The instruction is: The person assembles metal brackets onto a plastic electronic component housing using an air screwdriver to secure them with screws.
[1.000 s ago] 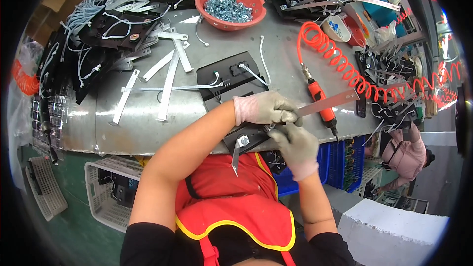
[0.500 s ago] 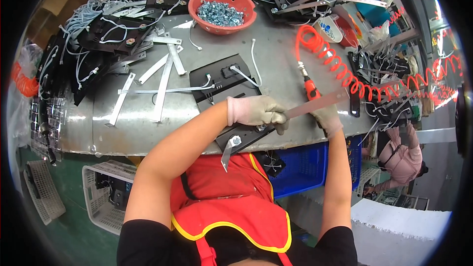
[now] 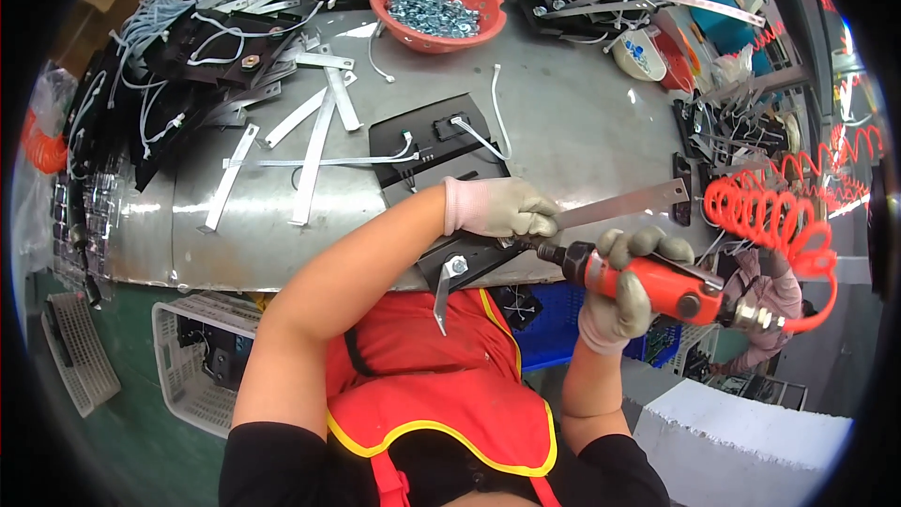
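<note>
Bolting is apparently being started, a strip [image 3: 624, 205] being pinched by the left hand [image 3: 507, 207] near a black plate [image 3: 481, 261] at the surface's edge [image 3: 357, 284], a driver [image 3: 652, 289] being clasped by the right hand [image 3: 631, 305], alignment being needed.

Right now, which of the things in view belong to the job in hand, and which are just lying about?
Seemingly in use:
red air screwdriver, in the right hand
red coiled hose, attached to it
flat metal strip, in the left hand
black plate, by that hand

Apparently lying about:
loose metal strips, on the table's left
white plastic crate, on the floor
</note>
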The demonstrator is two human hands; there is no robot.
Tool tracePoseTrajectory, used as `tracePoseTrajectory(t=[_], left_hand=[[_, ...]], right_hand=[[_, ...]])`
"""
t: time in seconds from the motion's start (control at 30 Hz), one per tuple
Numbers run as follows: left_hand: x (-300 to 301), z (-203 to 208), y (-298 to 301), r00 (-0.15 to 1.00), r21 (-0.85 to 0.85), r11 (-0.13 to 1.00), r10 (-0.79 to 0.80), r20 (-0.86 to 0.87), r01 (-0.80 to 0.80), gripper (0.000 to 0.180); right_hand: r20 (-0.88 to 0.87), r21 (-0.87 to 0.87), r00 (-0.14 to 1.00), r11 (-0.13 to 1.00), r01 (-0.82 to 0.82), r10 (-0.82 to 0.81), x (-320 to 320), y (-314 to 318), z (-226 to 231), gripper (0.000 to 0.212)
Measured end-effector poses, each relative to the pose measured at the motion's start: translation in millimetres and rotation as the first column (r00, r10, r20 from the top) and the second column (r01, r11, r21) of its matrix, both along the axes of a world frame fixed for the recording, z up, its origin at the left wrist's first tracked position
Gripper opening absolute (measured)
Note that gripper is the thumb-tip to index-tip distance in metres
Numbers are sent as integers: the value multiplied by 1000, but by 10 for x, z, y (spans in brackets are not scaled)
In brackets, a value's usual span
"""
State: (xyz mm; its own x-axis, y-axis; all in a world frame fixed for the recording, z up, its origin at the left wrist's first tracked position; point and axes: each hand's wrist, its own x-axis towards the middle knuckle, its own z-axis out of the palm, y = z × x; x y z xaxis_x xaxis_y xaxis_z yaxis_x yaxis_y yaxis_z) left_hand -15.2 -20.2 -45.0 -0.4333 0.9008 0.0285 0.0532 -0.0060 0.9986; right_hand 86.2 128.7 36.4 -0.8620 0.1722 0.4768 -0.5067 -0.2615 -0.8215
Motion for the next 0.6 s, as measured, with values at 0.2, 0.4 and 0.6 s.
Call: tracePoseTrajectory(t=[0.2,0.4,0.6], left_hand=[[24,7,7,999,79,997,23,-38,-20,24],[2,-84,33,971,68,995,88,-224,-75,28],[8,-145,45,979,116,990,102,-175,-82,31]], right_hand=[[-26,94,1000,996,-2,4,4,8,-160,50],[-47,132,999,991,-10,17,-41,-81,-159,49],[14,411,989,901,-140,148,-164,-135,-83,48]])
